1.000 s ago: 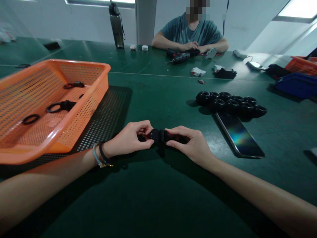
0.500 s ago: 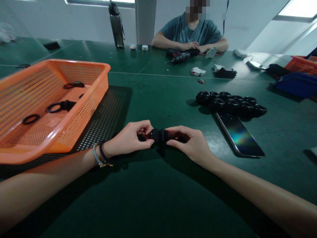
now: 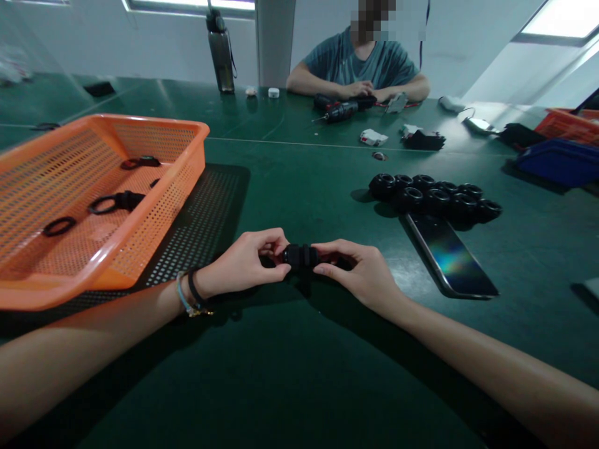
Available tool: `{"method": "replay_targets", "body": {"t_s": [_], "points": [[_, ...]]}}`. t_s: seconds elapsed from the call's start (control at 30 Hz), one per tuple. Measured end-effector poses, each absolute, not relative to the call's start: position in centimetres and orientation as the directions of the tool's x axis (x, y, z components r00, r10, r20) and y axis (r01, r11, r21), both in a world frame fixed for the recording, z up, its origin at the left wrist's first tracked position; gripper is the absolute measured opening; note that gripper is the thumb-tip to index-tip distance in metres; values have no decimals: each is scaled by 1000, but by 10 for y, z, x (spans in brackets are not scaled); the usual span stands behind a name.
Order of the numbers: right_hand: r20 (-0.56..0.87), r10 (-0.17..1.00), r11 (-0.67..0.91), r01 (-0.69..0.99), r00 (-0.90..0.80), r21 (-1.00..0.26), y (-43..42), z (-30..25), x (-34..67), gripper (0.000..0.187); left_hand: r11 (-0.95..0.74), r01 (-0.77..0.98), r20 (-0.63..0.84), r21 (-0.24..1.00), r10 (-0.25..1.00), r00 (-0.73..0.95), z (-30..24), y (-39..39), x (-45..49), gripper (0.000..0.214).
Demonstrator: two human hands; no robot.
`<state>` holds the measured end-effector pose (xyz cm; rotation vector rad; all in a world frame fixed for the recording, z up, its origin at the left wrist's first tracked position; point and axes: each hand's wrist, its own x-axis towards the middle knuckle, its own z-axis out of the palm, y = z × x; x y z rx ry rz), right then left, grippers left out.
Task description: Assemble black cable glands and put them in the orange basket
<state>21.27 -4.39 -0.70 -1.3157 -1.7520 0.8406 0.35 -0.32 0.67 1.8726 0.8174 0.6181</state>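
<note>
Between my two hands is a small black plastic fitting (image 3: 301, 256) with a ridged collar, held lengthwise just above the green table. My left hand (image 3: 262, 257) pinches its left end between thumb and fingers. At its right end, my right hand (image 3: 358, 265) closes in a similar pinch. The fingertips cover both ends of the fitting. Several glossy black round caps with holes (image 3: 437, 198) stand in a cluster to the right, beyond my right hand.
An orange perforated basket (image 3: 140, 249) at left holds black rings and a black fitting (image 3: 126, 201). A phone (image 3: 452, 255) lies by the caps. Farther back are a power drill (image 3: 341, 111), a bottle (image 3: 221, 59), a blue bin (image 3: 559, 161) and a seated person (image 3: 360, 62).
</note>
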Motion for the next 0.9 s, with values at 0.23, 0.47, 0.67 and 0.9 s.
{"method": "replay_targets", "body": {"t_s": [0.23,0.47,0.67,0.9], "points": [[246,950,307,442,-191,-843,-44,-8,215,26,-299,273,60,914,766,640,6,-3,4,21],[226,956,290,469,-189,-834,-44,-7,214,26,-300,289,53,909,772,634,7,-3,4,20],[198,964,259,453,-177,-853,-45,-9,214,26,-311,282,61,907,763,644,7,-3,3,19],[200,966,253,450,-162,-856,-44,-9,214,24,-326,304,62,895,765,641,7,-3,3,16]]}}
